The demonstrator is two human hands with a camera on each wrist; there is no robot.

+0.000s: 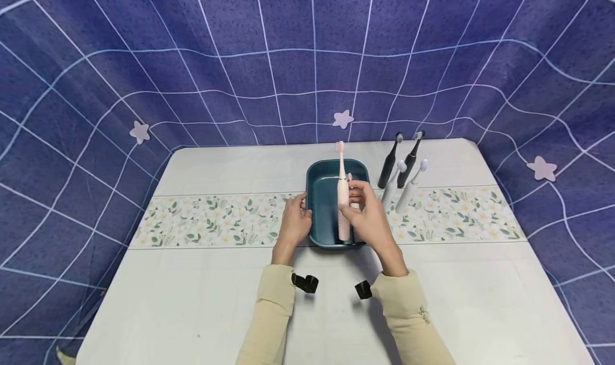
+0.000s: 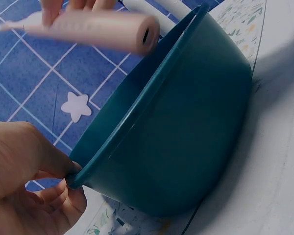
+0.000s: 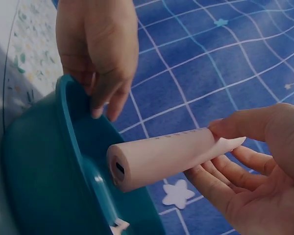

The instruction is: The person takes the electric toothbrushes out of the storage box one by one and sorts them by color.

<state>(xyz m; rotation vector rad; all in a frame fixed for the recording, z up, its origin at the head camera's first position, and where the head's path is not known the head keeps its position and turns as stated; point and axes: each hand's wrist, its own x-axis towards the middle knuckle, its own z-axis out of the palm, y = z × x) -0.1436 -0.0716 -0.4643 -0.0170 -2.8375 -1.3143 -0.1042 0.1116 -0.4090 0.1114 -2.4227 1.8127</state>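
My right hand (image 1: 369, 215) holds a pink electric toothbrush (image 1: 343, 205) between thumb and fingers, its brush head pointing away from me. The toothbrush is above a dark teal plastic basin (image 1: 323, 245); the right wrist view shows the flat base end of its handle (image 3: 152, 159) over the rim. My left hand (image 1: 295, 221) pinches the basin's left rim (image 2: 88, 171) between thumb and fingers. Another pale pink item (image 3: 118, 226) is inside the basin on the right, mostly hidden by my right hand.
Two black electric toothbrushes (image 1: 388, 167) stand to the right of the basin, with two white ones (image 1: 407, 194) in front of them. A floral strip (image 1: 206, 221) crosses the white tabletop (image 1: 192, 301). Blue gridded cloth (image 1: 288, 71) hangs behind and at both sides.
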